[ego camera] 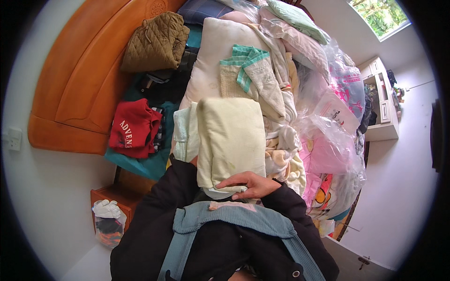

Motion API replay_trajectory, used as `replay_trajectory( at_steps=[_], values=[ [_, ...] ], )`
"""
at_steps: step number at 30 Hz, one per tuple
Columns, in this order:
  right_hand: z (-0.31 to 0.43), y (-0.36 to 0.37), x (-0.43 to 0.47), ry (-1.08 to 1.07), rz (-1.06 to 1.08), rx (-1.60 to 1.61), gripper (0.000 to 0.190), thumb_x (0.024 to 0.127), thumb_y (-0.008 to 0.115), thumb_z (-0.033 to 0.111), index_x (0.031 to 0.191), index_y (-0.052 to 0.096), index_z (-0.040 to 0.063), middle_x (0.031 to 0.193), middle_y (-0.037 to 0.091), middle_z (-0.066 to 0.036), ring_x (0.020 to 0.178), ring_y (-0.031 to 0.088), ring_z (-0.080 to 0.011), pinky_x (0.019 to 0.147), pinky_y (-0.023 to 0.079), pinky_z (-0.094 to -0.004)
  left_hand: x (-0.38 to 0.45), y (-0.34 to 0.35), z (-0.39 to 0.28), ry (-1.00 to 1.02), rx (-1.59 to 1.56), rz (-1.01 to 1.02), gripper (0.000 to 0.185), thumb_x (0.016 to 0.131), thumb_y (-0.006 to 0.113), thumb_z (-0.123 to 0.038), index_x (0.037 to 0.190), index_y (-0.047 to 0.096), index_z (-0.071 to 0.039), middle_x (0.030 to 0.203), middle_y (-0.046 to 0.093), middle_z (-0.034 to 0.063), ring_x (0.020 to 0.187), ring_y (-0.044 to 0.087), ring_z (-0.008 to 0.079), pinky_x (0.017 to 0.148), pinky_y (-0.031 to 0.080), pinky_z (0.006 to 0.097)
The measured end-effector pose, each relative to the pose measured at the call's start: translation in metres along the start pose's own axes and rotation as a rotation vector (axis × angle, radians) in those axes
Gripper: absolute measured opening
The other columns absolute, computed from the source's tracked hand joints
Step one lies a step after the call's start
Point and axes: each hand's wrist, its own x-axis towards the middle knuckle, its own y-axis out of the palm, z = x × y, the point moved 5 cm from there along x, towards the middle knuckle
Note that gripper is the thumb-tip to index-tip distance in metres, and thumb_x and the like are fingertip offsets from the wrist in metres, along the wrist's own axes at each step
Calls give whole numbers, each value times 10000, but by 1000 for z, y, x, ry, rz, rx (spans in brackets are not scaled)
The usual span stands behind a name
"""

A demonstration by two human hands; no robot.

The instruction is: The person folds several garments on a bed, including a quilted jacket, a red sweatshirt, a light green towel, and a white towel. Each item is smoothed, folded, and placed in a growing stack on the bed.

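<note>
A thick, folded cream cloth (pixel 232 137) stands in front of my body, with a small stain low on its face. My right hand (pixel 251 184) grips its near lower edge, fingers on top and thumb at the rim. A paler layer (pixel 219 193) shows beneath that edge. Only a sliver of my left hand (pixel 194 161) appears at the cloth's left side; the cloth hides the rest, so its grip cannot be made out. Just left of the bundle lie folded pale cloths (pixel 182 131). Beyond it, a beige towel with green striped borders (pixel 258 77) rests on a white pillow-like pad (pixel 214 52).
A red printed garment (pixel 135 130) and a brown quilted jacket (pixel 158 44) lie left, near the wooden headboard (pixel 81 80). Crumpled baby-coloured cloths (pixel 284 147) and clear plastic bags (pixel 334 140) crowd the right. A bag with white gloves (pixel 107 210) sits by the wooden nightstand (pixel 130 189).
</note>
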Motion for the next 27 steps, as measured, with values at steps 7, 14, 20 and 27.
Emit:
replay_trajectory(
  at_steps=[7, 14, 20, 27],
  values=[
    [-74, -5, 63, -58, -184, -297, 467, 846, 695, 138, 1297, 583, 83, 1201, 639, -162, 1045, 639, -311, 886, 501, -379, 7, -39, -48, 47, -100, 107, 839, 925, 393, -690, 1468, 348, -53, 1412, 504, 130, 1239, 534, 272, 1056, 420, 393],
    [-99, 26, 83, -46, -407, -621, 595, 727, 731, 147, 1287, 540, 80, 995, 664, -174, 931, 642, -363, 770, 509, -449, -17, -71, -64, 84, 524, -419, 445, 874, 584, -49, 1310, 507, 3, 1139, 655, 95, 972, 645, 188, 871, 518, 319],
    [-70, 37, 66, -143, -301, -577, 648, 714, 744, 154, 1305, 492, 75, 1013, 592, -160, 898, 625, -383, 743, 505, -465, -33, -48, -80, 253, 572, -359, 465, 874, 593, -76, 1319, 494, 21, 1210, 621, 118, 1060, 620, 209, 942, 485, 333],
    [-160, 53, 20, 18, -202, -201, 588, 784, 716, 160, 1316, 504, 28, 1029, 638, -170, 934, 634, -331, 789, 514, -403, -44, -106, -59, -20, 363, -460, 516, 918, 611, -164, 1378, 435, -11, 1262, 587, 99, 1136, 569, 203, 1002, 430, 332]
  ],
)
